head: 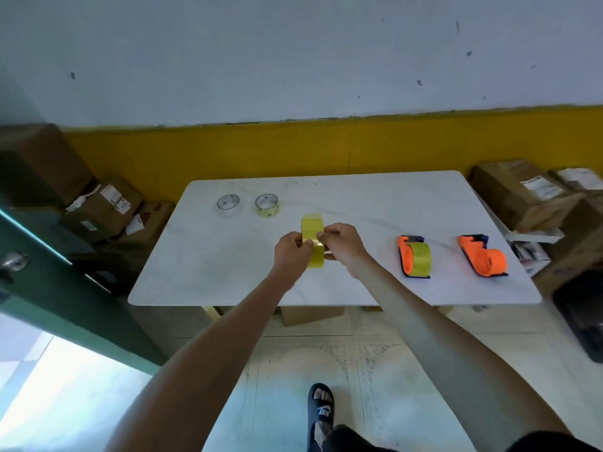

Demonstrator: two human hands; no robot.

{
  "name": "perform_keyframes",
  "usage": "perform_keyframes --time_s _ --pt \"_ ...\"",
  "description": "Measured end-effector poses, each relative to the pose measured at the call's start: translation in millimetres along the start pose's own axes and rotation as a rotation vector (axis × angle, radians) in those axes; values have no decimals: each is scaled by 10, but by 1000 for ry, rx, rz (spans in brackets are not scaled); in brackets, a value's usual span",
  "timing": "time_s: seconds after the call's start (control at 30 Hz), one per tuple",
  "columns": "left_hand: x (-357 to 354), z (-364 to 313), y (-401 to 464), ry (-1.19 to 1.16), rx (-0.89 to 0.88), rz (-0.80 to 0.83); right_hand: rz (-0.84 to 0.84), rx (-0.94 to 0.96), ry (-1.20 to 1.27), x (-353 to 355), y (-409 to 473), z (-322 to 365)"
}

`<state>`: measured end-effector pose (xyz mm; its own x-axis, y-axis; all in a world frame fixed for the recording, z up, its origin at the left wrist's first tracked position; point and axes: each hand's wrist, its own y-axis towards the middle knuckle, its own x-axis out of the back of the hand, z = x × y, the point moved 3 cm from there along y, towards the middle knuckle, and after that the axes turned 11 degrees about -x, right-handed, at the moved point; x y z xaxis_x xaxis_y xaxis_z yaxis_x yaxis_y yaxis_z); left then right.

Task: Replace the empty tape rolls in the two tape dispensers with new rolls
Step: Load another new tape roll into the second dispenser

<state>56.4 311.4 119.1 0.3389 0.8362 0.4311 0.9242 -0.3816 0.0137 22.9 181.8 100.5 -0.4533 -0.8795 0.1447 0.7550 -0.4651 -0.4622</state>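
landmark: white marble-look table [228,272], all places given from it.
new roll in hand: yellow tape roll [312,236], held on edge above the middle of the table, clear of the top.
left hand [292,254]: closed around the near left side of the yellow tape roll, fingers curled onto its outer band.
right hand [342,246]: fingertips pinched on the right side of the same roll, near its upper face; whether it has a loose tape end cannot be told.
loaded dispenser: orange tape dispenser with yellow roll [413,256], lying on the right part of the table, well apart from the hands.
bare dispenser: orange tape dispenser without roll [482,256], on the table's right edge area, just right of the loaded one; its orange hub shows uncovered.
spent cores: clear empty core [228,205] and yellowish empty core [267,205], side by side at the far left part of the table, apart from each other.
surroundings: cardboard boxes [522,194] on the floor to the table's right and left; a sandalled foot [321,409] on the tiled floor on the near side of the table.
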Motion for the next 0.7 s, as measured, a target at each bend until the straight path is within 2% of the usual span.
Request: perform_keyframes --time_s 0.4,0.7 --pt "-804 -393 -452 -42 -37 79 -98 16 -9 965 -450 -283" --pt "-1968 -736 -190 -52 -46 138 -153 -41 29 2096 -84 -435"
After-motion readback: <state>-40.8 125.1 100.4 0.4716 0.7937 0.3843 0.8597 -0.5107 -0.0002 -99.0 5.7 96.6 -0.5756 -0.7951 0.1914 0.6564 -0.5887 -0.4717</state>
